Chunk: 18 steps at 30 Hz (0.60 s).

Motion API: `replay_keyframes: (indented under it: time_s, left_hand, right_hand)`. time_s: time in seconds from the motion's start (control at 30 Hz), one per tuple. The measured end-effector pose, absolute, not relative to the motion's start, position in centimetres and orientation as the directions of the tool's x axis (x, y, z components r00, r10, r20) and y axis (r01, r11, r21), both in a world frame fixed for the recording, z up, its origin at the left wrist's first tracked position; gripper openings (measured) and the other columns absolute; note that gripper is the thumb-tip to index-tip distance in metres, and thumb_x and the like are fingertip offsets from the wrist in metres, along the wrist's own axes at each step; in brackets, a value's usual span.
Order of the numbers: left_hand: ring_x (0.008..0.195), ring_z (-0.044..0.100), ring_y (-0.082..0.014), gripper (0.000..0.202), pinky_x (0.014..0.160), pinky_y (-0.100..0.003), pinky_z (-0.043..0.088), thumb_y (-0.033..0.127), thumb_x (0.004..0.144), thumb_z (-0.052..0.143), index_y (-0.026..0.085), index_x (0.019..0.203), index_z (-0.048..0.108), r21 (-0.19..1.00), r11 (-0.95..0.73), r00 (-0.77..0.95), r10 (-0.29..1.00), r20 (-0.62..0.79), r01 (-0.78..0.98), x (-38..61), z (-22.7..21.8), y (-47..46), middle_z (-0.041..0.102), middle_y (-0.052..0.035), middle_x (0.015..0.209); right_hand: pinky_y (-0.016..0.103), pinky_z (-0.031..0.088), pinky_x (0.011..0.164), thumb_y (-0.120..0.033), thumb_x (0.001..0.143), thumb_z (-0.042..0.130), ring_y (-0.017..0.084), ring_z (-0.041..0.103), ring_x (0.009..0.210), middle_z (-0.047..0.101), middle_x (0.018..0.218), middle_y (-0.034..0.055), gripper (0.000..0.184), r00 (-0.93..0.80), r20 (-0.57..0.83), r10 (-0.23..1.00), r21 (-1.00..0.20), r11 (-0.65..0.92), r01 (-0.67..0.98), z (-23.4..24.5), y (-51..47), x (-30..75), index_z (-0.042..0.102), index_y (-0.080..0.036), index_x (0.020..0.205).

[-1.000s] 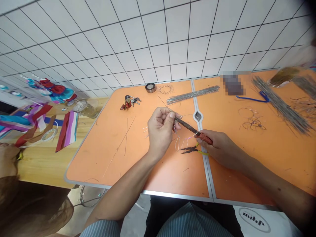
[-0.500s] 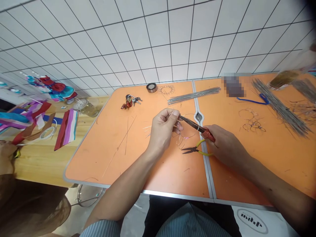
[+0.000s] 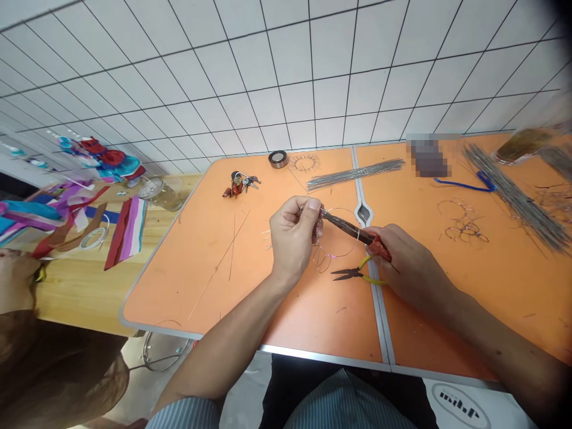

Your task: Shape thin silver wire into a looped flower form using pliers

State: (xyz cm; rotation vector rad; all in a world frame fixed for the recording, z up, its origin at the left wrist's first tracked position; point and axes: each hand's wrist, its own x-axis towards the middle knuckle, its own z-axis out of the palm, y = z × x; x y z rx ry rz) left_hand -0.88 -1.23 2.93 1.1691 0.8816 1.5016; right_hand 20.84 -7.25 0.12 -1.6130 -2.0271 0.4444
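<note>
My left hand (image 3: 292,238) is closed in a pinch on a thin wire ring (image 3: 344,256), a loop with a pinkish section that hangs below the fingers. My right hand (image 3: 404,256) is wrapped round the red handle of a slim dark tool (image 3: 346,225); its exact kind is unclear. The tool's tip meets the wire at my left thumb and fingertips, where the contact is partly hidden. Just below lie yellow-handled needle-nose pliers (image 3: 351,273) with their jaws apart, near the table's metal seam.
On the orange table (image 3: 313,322) are keys (image 3: 245,182), a tape roll (image 3: 278,159), a bundle of wires (image 3: 355,174), more wires (image 3: 518,196), a blue strip (image 3: 465,184) and wire loops (image 3: 467,229). Ribbons (image 3: 125,232), a jar (image 3: 158,193) and another person's hand (image 3: 16,274) are at left.
The whole view has shifted slightly, so things sit a little further right. Both hands keep their hold, with the tool's tip still at the left fingertips.
</note>
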Motion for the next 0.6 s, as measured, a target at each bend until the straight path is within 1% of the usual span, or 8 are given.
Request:
replay_keyframes:
  time_s: [0.1, 0.23, 0.33, 0.43, 0.5, 0.6]
  left_hand:
    - [0.050, 0.053, -0.0078, 0.036, 0.045, -0.020, 0.040, 0.049, 0.095, 0.083, 0.019, 0.080, 0.071, 0.933, -0.251, -0.041, 0.968, 0.249, -0.257, -0.88, 2.82, -1.23, 0.061, 0.0024, 0.063]
    - [0.050, 0.053, -0.0083, 0.035, 0.044, -0.020, 0.040, 0.048, 0.095, 0.084, 0.019, 0.080, 0.072, 0.931, -0.265, -0.048, 0.964, 0.261, -0.253, -0.77, 2.72, -1.23, 0.061, 0.0023, 0.063]
    - [0.051, 0.053, -0.0086, 0.035, 0.044, -0.020, 0.040, 0.049, 0.095, 0.084, 0.019, 0.082, 0.072, 0.926, -0.285, -0.045, 0.958, 0.282, -0.246, -0.76, 2.64, -1.18, 0.061, 0.0020, 0.064]
    - [0.052, 0.053, -0.0087, 0.035, 0.046, -0.021, 0.041, 0.051, 0.096, 0.082, 0.019, 0.084, 0.072, 0.925, -0.305, -0.036, 0.952, 0.305, -0.225, -0.84, 2.58, -1.12, 0.063, 0.0009, 0.069]
    - [0.054, 0.053, -0.0089, 0.035, 0.047, -0.022, 0.041, 0.051, 0.097, 0.081, 0.020, 0.085, 0.071, 0.925, -0.311, -0.024, 0.949, 0.314, -0.218, -0.88, 2.61, -1.10, 0.065, 0.0002, 0.072]
    - [0.055, 0.054, -0.0091, 0.035, 0.048, -0.022, 0.042, 0.051, 0.099, 0.079, 0.020, 0.085, 0.070, 0.929, -0.303, -0.011, 0.951, 0.308, -0.211, -0.89, 2.76, -1.11, 0.066, -0.0001, 0.076]
  right_hand:
    - [0.035, 0.043, 0.072, -0.031, 0.107, 0.046, 0.023, 0.060, 0.084, 0.062, 0.094, 0.0059, 0.018, -0.161, 0.143, 0.977, -0.574, 0.214, 0.790, 0.27, -7.28, 20.87, 0.056, -0.026, 0.093]
    - [0.035, 0.044, 0.072, -0.036, 0.108, 0.047, 0.022, 0.058, 0.080, 0.058, 0.089, 0.0029, 0.019, -0.173, 0.082, 0.982, -0.647, 0.184, 0.740, 0.28, -7.31, 21.07, 0.059, -0.026, 0.097]
    - [0.034, 0.044, 0.070, -0.039, 0.108, 0.050, 0.020, 0.056, 0.077, 0.058, 0.085, 0.0012, 0.023, -0.207, 0.017, 0.978, -0.692, 0.161, 0.704, 0.22, -7.26, 21.30, 0.056, -0.026, 0.091]
    - [0.032, 0.040, 0.064, -0.043, 0.109, 0.051, 0.018, 0.051, 0.069, 0.054, 0.077, -0.0013, 0.029, -0.238, -0.065, 0.969, -0.744, 0.112, 0.658, 0.31, -7.23, 21.51, 0.054, -0.025, 0.087]
    - [0.031, 0.037, 0.061, -0.047, 0.110, 0.052, 0.017, 0.046, 0.066, 0.051, 0.073, -0.0027, 0.031, -0.261, -0.103, 0.960, -0.786, 0.082, 0.612, 0.48, -7.26, 21.61, 0.058, -0.025, 0.089]
    - [0.030, 0.036, 0.059, -0.053, 0.108, 0.054, 0.017, 0.045, 0.065, 0.050, 0.072, -0.0028, 0.033, -0.295, -0.131, 0.947, -0.839, 0.053, 0.542, 0.76, -7.34, 21.73, 0.065, -0.024, 0.096]
